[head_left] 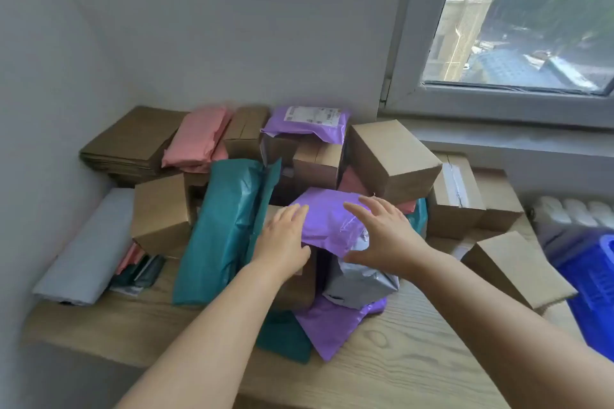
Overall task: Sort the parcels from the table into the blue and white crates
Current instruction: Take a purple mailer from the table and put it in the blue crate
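Head camera, wide-angle, looks forward-down over table point(415, 359) from close (window point(531, 26) upper right).

A plain pale grey wall point(199, 26) fills the upper left and centre of the frame, meeting a side wall point(30, 143) in a corner at the left. At the upper right, a window point(531, 20) in a pale frame lets in daylight and shows buildings and green trees. A grey sill point(498, 143) runs below it. A light wood-grain bench point(415, 359) spans the lower frame, and a white radiator point(578, 212) shows at the right edge.

The left hand point(285, 242) and right hand point(382, 236) are bare, as are both forearms point(212, 319) down to the frame edge.
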A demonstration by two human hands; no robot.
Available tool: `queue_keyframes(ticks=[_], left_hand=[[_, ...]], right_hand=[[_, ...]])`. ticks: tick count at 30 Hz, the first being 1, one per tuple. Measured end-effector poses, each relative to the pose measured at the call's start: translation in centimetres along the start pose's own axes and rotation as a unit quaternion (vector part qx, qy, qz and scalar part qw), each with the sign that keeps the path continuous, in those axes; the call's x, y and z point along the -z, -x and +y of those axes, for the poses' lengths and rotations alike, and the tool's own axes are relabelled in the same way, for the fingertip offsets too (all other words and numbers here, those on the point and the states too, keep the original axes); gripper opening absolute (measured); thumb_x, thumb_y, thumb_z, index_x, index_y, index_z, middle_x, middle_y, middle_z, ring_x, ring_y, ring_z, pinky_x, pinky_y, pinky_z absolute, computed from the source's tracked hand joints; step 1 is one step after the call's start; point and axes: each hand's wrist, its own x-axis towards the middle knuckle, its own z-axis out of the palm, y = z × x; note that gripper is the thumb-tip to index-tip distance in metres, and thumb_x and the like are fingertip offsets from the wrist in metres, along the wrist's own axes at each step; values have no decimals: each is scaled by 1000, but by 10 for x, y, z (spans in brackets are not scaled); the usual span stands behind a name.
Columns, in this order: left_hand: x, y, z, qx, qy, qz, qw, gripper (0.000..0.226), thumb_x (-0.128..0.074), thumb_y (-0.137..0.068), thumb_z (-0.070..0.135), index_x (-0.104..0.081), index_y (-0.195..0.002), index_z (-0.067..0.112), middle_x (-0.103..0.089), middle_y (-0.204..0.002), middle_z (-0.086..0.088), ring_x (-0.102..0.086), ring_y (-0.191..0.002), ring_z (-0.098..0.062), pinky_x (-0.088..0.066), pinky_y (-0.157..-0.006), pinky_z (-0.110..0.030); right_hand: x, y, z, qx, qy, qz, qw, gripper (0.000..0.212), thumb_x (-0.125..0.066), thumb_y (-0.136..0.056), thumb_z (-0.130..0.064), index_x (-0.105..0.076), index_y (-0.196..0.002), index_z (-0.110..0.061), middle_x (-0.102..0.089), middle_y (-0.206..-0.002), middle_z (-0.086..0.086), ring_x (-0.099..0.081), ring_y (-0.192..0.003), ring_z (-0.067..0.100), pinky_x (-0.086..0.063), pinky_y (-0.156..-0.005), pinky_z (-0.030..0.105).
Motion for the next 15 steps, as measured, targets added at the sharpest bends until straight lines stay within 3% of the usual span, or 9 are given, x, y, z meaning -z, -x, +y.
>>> queue_keyframes(ticks=[3, 7, 9, 11, 13, 15], left_hand=[[-7, -20, -16, -18, -4, -17, 1000, 68, -51, -93, 8, -25, -156, 17, -25, -162, 1, -19, -150, -17, -14, -120, -27], [-12, -34, -21, -11, 66, 18, 998, 58, -45, -92, 0, -47, -146, 18, -45, -152, 2, -36, -141, -17, -17, -115, -25], [-9, -39, -22, -24, 82, 58, 995, 51, -47, -91, 0, -57, -139, 15, -56, -143, 0, -44, -135, -21, -23, -113, -28], [-3, -43, -21, -43, 98, 104, 989, 44, -49, -88, 3, -67, -127, 12, -66, -128, -4, -55, -123, -28, -32, -109, -35], [4, -46, -21, -52, 104, 156, 981, 38, -52, -85, 8, -73, -116, 11, -72, -115, -4, -62, -110, -30, -41, -101, -41], [10, -49, -22, -49, 94, 214, 971, 30, -63, -86, 8, -73, -114, 10, -72, -113, -6, -63, -109, -31, -44, -99, -43]], right_hand=[[-13, -16, -3, -5, 10, -40, 999, 106, -73, -73, -62, -14, -157, -36, -9, -165, 3, 0, -152, 24, -3, -122, 40], [-28, -30, -4, -9, 34, -68, 997, 108, -72, -70, -66, -15, -156, -35, -14, -163, 1, -3, -152, 28, -3, -123, 47], [-30, -39, -6, -5, 39, -14, 999, 85, -72, -78, -55, -34, -150, -30, -36, -151, 0, -24, -145, 29, -18, -119, 42], [-28, -47, -8, -8, -7, 76, 997, 52, -68, -85, -34, -53, -135, -28, -56, -132, -2, -47, -127, 27, -36, -102, 35], [-20, -53, -13, -28, -67, 122, 990, 36, -59, -90, -20, -63, -125, -28, -66, -117, -1, -56, -111, 25, -43, -85, 34], [-12, -56, -17, -56, -104, 123, 985, 29, -54, -93, -18, -67, -116, -28, -68, -104, -1, -59, -99, 24, -45, -74, 35]])
